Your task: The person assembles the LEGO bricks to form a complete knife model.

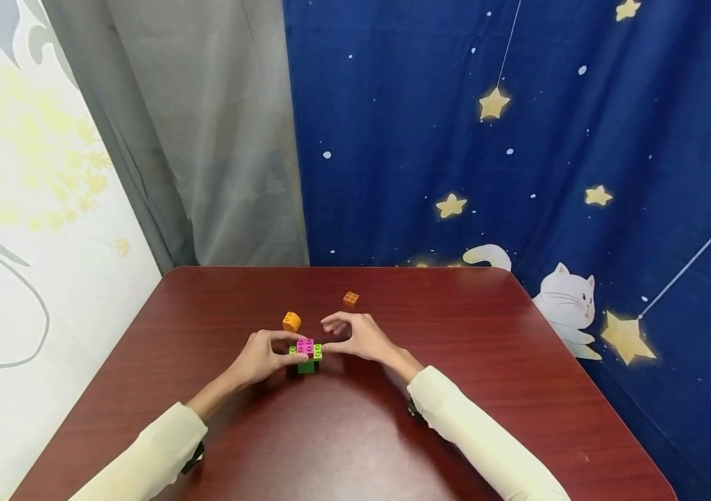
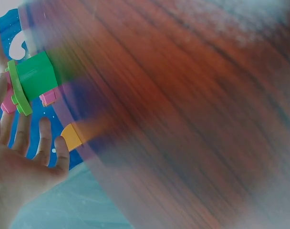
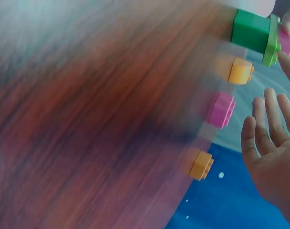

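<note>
A small stack of toy building bricks stands on the table in front of me. At its bottom is a green brick (image 1: 307,367), over it a longer lime green brick (image 1: 318,351), and on top a magenta brick (image 1: 305,346). My left hand (image 1: 257,360) pinches the magenta brick between thumb and index finger; its other fingers spread out in the left wrist view. From the other side, the thumb of my right hand (image 1: 363,337) touches or nearly touches the lime brick's end. The right hand's remaining fingers reach out loosely and hold nothing.
Behind the stack lies an orange brick with a rounded side (image 1: 291,321). Farther back is a square orange brick (image 1: 350,299). A loose magenta brick (image 3: 222,110) sits between them, mostly hidden by the right hand in the head view. Curtains hang beyond the brown table (image 1: 443,306).
</note>
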`<state>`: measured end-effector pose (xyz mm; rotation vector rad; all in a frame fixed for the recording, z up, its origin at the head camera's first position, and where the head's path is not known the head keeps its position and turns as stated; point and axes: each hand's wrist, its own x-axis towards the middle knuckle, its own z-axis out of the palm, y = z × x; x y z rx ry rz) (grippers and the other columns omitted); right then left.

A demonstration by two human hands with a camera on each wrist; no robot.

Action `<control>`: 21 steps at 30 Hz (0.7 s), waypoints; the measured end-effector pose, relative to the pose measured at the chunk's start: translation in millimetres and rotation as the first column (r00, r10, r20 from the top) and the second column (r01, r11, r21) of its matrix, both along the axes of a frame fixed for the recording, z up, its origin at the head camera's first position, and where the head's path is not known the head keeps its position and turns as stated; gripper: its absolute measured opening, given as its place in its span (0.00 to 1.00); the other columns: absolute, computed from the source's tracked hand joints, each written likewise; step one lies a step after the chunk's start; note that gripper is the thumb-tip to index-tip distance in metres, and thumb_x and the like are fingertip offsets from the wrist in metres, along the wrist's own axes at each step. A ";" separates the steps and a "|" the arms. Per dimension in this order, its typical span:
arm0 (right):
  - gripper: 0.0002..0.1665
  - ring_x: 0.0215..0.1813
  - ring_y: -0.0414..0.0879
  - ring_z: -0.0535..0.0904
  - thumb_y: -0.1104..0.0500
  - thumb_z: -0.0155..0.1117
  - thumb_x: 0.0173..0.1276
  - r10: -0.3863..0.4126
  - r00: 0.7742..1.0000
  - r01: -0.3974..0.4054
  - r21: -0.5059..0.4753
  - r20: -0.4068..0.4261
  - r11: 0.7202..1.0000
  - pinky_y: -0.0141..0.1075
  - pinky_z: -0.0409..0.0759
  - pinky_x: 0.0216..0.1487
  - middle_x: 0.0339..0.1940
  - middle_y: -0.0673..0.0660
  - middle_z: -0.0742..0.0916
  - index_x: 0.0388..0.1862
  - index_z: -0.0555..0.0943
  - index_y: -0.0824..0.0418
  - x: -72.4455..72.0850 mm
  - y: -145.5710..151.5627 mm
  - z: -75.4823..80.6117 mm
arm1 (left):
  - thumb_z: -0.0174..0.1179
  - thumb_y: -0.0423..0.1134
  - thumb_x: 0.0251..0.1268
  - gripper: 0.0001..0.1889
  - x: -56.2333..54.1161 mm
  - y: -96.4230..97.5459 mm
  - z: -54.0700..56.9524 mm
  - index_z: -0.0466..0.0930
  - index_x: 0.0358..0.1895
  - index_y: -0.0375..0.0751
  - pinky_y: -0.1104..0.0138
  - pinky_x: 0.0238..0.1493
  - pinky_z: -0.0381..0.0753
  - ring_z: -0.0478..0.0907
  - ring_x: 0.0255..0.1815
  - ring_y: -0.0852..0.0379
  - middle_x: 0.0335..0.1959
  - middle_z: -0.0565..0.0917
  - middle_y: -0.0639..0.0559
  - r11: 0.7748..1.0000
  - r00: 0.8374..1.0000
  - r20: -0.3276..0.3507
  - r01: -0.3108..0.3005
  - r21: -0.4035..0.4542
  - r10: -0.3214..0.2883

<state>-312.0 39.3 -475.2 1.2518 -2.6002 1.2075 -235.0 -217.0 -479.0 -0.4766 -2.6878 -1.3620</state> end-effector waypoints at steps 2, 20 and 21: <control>0.29 0.46 0.48 0.88 0.52 0.83 0.60 -0.022 1.000 0.022 -0.010 -0.002 1.000 0.39 0.84 0.51 0.46 0.56 0.91 0.59 0.85 0.57 -4.7 2.2 -0.6 | 0.79 0.48 0.58 0.19 -0.3 -0.3 1.0 0.91 0.51 0.47 0.69 0.38 0.85 0.88 0.35 0.55 0.43 0.90 0.50 1.000 1.000 0.012 -0.009 -0.001 0.009; 0.30 0.47 0.45 0.87 0.51 0.84 0.59 -0.259 0.966 0.258 0.069 0.019 0.964 0.39 0.83 0.52 0.47 0.52 0.91 0.60 0.85 0.57 -32.0 5.9 -26.1 | 0.79 0.49 0.57 0.19 1.0 0.4 1.1 0.91 0.51 0.51 0.65 0.43 0.87 0.88 0.39 0.55 0.45 0.90 0.50 0.999 0.998 0.049 -0.028 -0.019 0.029; 0.31 0.47 0.45 0.87 0.50 0.84 0.59 -0.267 0.964 0.264 0.081 0.021 0.961 0.39 0.83 0.52 0.48 0.52 0.91 0.60 0.85 0.57 -33.3 4.7 -26.2 | 0.79 0.49 0.57 0.19 1.1 0.5 1.5 0.91 0.51 0.52 0.64 0.43 0.87 0.88 0.39 0.55 0.44 0.90 0.50 0.999 0.998 0.050 -0.031 -0.021 0.032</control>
